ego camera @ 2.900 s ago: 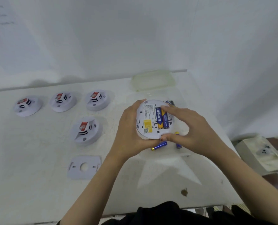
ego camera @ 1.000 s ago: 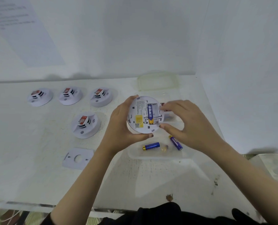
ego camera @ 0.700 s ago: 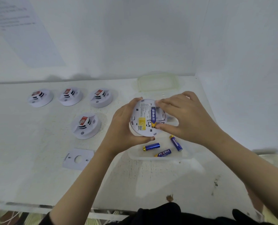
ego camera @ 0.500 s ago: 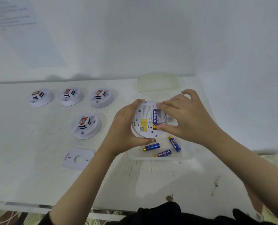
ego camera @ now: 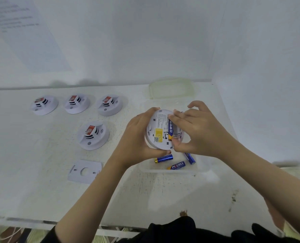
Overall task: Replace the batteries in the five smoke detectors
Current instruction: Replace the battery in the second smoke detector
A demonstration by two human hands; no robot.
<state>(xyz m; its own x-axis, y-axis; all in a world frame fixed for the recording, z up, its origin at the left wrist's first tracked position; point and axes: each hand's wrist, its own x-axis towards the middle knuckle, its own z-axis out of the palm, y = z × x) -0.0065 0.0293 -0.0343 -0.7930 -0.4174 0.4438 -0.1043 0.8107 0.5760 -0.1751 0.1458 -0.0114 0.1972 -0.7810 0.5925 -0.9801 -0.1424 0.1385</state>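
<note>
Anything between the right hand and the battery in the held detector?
Nothing visible. The right hand has thumb and forefinger at the two ends of the battery, which lies exposed in the open back of the detector. The left hand grips the detector by its rim.

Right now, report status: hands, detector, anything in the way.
Left hand grips upturned detector by its rim. Right hand pinches the battery in its bay. Three loose batteries in tray beneath; nothing blocking.
</note>
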